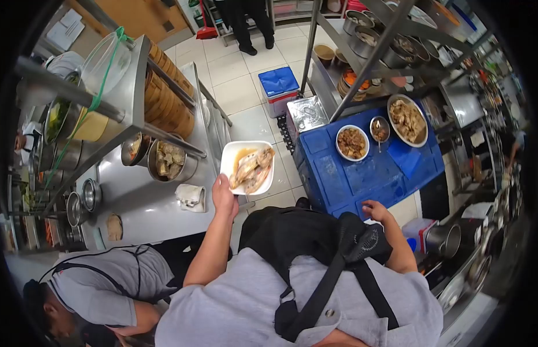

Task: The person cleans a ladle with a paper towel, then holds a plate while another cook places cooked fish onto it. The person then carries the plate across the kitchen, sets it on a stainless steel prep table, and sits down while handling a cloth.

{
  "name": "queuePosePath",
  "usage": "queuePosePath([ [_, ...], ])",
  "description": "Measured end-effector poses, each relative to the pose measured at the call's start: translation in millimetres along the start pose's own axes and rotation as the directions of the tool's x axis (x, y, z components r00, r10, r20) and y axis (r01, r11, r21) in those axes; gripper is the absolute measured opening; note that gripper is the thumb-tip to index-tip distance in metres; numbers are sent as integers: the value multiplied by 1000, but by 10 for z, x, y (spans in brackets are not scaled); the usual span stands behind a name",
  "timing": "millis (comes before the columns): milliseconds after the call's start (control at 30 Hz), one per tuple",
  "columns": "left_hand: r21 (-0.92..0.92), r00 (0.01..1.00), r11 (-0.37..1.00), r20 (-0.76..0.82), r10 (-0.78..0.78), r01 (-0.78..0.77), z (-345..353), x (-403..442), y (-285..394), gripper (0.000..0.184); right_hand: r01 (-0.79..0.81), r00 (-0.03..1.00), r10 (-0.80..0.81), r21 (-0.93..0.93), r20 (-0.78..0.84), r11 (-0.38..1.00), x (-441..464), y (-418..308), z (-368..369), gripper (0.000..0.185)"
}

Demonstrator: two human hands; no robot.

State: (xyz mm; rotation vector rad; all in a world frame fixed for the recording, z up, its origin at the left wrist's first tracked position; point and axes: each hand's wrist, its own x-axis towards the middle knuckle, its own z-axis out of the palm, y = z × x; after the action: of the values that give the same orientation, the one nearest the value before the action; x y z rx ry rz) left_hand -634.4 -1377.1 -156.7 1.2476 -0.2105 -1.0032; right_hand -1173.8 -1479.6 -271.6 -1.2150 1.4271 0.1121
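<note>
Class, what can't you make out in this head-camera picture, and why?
All in the head view:
Most fingers of the left hand: hidden by the white bowl.
Writing on the posted paper: too small and blurred.
Upper body of the standing person: cut off by the top edge.
Contents of the cooler: hidden by its blue lid.

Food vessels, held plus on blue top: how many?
4: square white dish in the left hand; on the blue top, left to right in frame, round white bowl, small metal vessel, oval dish. None seems hidden.
</note>
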Motion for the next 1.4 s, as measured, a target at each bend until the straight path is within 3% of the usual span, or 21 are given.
queuePosePath([
  [133, -7, 1000, 1000, 13, -21, 22, 705, 668, -87, 39, 43, 995, -42, 9, -88, 999, 253, 60, -547, 47],
  [233, 0, 996, 999, 77, -50, 50, 1199, 1231, -187, 40, 22, 993, -3, 153, -119, 988, 293, -197, -770, 47],
  [300, 31, 995, 997, 72, -72, 70, 1520, 1574, -215, 41, 38, 993, -15, 190, -120, 981, 371, -351, -792, 46],
  [433, 90, 977, 996, 211, -44, 25, 2042, 2535, -464, 43, 157, 984, -123, 296, -129, 942, 651, -646, -799, 44],
  [500, 217, 959, 975, 262, -111, 53, 2274, 3021, -488, 43, 97, 990, -58, 323, -127, 941, 753, -889, -822, 43],
  [567, 300, 965, 954, 247, -88, 10, 2571, 3481, -446, 39, 119, 975, -77, 196, -211, 973, 948, -1016, -814, 43],
  [633, 421, 923, 905, 367, -112, -57, 2731, 4133, -482, 47, -12, 964, 107, 359, -245, 933, 1179, -1121, -749, 41],
  [667, 577, 905, 809, 393, -162, -106, 2876, 4376, -321, 46, -19, 945, 164, 454, -283, 891, 1285, -1200, -689, 41],
  [700, 525, 885, 844, 437, -162, -105, 2982, 4674, -349, 45, -26, 925, 226, 543, -304, 839, 1347, -1228, -586, 41],
  [767, 659, 853, 712, 495, -167, -242, 3255, 5051, -30, 43, 29, 948, 182, 639, -261, 769, 1636, -888, -292, 37],
  [833, 640, 820, 708, 552, -154, -298, 3461, 5433, 211, 42, 1, 955, 174, 589, -241, 808, 1842, -898, 47, 34],
  [900, 603, 774, 711, 619, -133, -361, 3668, 5805, 427, 41, -12, 957, 165, 534, -239, 845, 2073, -1320, 100, 32],
  [967, 656, 755, 686, 611, -238, -314, 3765, 6163, 561, 40, 34, 941, 166, 570, -295, 821, 2055, -1912, 53, 30],
  [1033, 693, 730, 629, 624, -279, -352, 3862, 6469, 595, 40, 49, 961, 74, 428, -266, 902, 1936, -2934, -385, 32],
  [1067, 627, 749, 728, 616, -244, -278, 3935, 6525, 636, 40, 65, 968, 28, 354, -250, 933, 1855, -3524, -624, 32],
  [1100, 544, 770, 815, 601, -212, -200, 4034, 6565, 708, 40, 76, 964, 23, 356, -266, 931, 1986, -3595, -725, 32],
  [1167, 544, 769, 819, 598, -226, -183, 4143, 6648, 842, 38, 161, 963, -88, 278, -256, 947, 2294, -3644, -842, 34],
  [1233, 576, 779, 781, 594, -198, -241, 4185, 6929, 784, 36, 127, 961, -113, 41, -253, 991, 2528, -3889, -1137, 40],
  [1267, 567, 797, 811, 551, -247, -141, 4257, 6958, 859, 36, 204, 952, -143, 211, -272, 956, 2610, -4101, -1251, 42],
  [1333, 556, 787, 828, 541, -295, -71, 4349, 7182, 925, 37, 155, 962, -48, 395, -268, 906, 2442, -5154, -1654, 42],
  [1400, 560, 779, 828, 505, -371, 30, 4562, 7437, 1087, 38, 311, 904, -189, 285, -384, 907, 2387, -6042, -1939, 40],
])
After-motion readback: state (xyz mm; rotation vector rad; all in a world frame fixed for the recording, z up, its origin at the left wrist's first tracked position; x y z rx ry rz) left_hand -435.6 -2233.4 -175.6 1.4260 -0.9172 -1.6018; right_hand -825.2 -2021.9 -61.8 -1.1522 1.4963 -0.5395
